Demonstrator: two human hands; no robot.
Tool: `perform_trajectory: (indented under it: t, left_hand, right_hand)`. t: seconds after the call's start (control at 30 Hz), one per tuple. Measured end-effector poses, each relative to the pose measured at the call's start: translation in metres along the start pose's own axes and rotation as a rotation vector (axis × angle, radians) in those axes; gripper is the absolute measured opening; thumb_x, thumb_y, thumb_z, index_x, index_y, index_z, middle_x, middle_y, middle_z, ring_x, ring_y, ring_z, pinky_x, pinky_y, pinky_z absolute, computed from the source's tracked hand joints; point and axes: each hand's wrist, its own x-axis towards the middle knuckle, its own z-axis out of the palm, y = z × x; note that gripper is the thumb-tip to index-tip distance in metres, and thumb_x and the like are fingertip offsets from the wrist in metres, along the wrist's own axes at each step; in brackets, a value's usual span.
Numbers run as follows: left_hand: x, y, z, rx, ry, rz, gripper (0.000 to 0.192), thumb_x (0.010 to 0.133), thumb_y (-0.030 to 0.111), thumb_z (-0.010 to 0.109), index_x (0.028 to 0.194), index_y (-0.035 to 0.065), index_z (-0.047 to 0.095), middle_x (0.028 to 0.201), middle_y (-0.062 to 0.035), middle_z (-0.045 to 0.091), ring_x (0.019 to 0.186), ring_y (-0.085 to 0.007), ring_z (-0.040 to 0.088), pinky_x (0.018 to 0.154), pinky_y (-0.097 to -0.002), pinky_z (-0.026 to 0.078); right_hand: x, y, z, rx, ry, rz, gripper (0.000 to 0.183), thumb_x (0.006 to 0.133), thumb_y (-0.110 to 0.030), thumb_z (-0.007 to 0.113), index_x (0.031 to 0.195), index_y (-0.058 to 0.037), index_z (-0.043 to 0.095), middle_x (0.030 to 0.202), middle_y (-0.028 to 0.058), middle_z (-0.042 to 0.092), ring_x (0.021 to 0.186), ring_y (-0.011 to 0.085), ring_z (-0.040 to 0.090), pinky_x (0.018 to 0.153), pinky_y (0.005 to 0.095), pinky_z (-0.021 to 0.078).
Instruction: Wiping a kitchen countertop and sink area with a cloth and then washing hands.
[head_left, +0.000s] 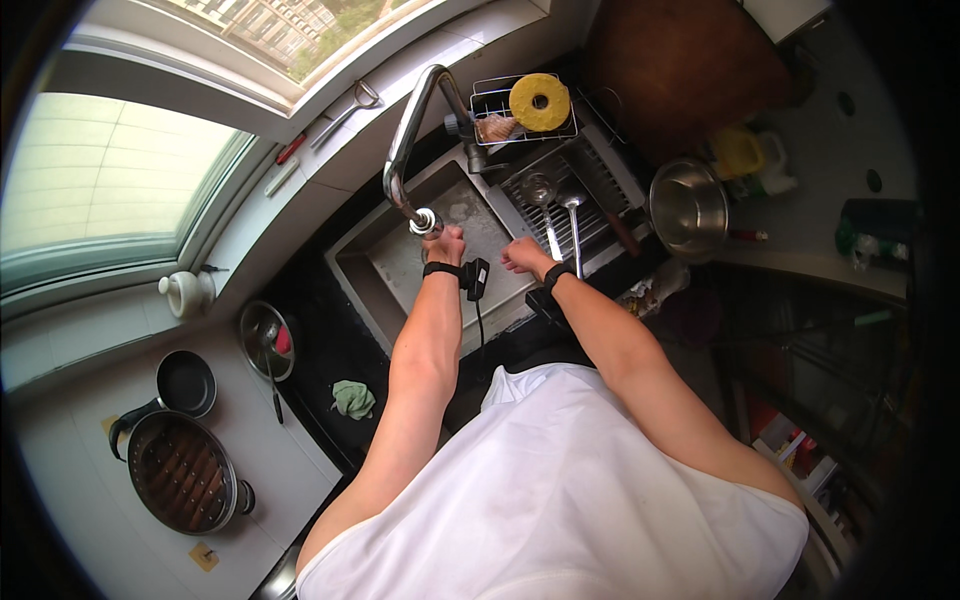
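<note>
My left hand is over the metal sink, directly below the spout of the chrome faucet. Its fingers are partly hidden by the spout tip and by the hand itself, so whether it holds anything cannot be made out. To its right, my right hand hovers at the sink's right side with the fingers curled in and nothing visible in them. Both wrists wear black straps with small devices. Close to the right hand, a ladle and a metal spoon lie on the slatted drainer.
A cleaver rests on the drainer. Behind it stands a wire rack with a yellow ring-shaped sponge. A steel pot is at right. Leftward are a green cloth, a metal bowl and hanging pans.
</note>
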Motion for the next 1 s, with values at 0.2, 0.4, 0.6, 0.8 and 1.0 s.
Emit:
perform_trajectory:
  t: [0.2, 0.4, 0.6, 0.8, 1.0]
  left_hand:
    - [-0.030, 0.005, 0.028, -0.064, 0.075, 0.147, 0.030, 0.087, -0.019, 0.056, 0.094, 0.0092, 0.048, 0.081, -0.0032, 0.043, 0.062, -0.0179, 0.042, 0.050, -0.0307, 0.036]
    - [-0.018, 0.014, 0.000, -0.120, -0.214, -0.108, 0.010, 0.097, 0.003, 0.052, 0.093, 0.0121, 0.051, 0.079, -0.0037, 0.044, 0.064, -0.0170, 0.043, 0.052, -0.0276, 0.035]
    - [-0.010, 0.020, 0.003, -0.246, -0.067, -0.108, 0.020, 0.100, 0.030, 0.043, 0.090, 0.0156, 0.051, 0.078, -0.0038, 0.045, 0.065, -0.0176, 0.047, 0.053, -0.0275, 0.039]
    - [-0.015, 0.029, 0.001, -0.151, -0.150, -0.197, 0.021, 0.097, 0.031, 0.049, 0.080, 0.0184, 0.049, 0.064, 0.0012, 0.034, 0.053, -0.0144, 0.035, 0.050, -0.0302, 0.028]
    - [-0.032, 0.019, 0.020, -0.360, -0.205, -0.167, 0.011, 0.094, 0.022, 0.055, 0.086, 0.0144, 0.051, 0.073, -0.0014, 0.044, 0.060, -0.0174, 0.044, 0.052, -0.0281, 0.035]
  right_hand:
    - [0.010, 0.007, 0.002, -0.073, 0.023, 0.016, 0.020, 0.090, -0.016, 0.060, 0.088, -0.0004, 0.073, 0.085, 0.0098, 0.075, 0.068, 0.0202, 0.071, 0.059, 0.0338, 0.0591]
    - [0.012, 0.010, 0.005, 0.003, 0.058, -0.016, 0.021, 0.090, -0.014, 0.059, 0.086, -0.0008, 0.074, 0.080, 0.0108, 0.074, 0.065, 0.0213, 0.070, 0.055, 0.0339, 0.0575]
    - [0.017, 0.003, 0.012, -0.076, 0.005, 0.016, 0.018, 0.092, -0.018, 0.061, 0.093, -0.0026, 0.069, 0.088, 0.0075, 0.074, 0.071, 0.0173, 0.071, 0.063, 0.0323, 0.0581]
    - [0.020, 0.004, 0.016, -0.107, 0.045, 0.025, 0.020, 0.091, -0.019, 0.063, 0.091, -0.0007, 0.070, 0.086, 0.0091, 0.074, 0.071, 0.0195, 0.072, 0.060, 0.0319, 0.0583]
    - [0.019, 0.012, 0.003, -0.009, -0.002, 0.008, 0.017, 0.093, -0.018, 0.061, 0.089, -0.0040, 0.069, 0.083, 0.0065, 0.073, 0.065, 0.0167, 0.069, 0.057, 0.0310, 0.0562]
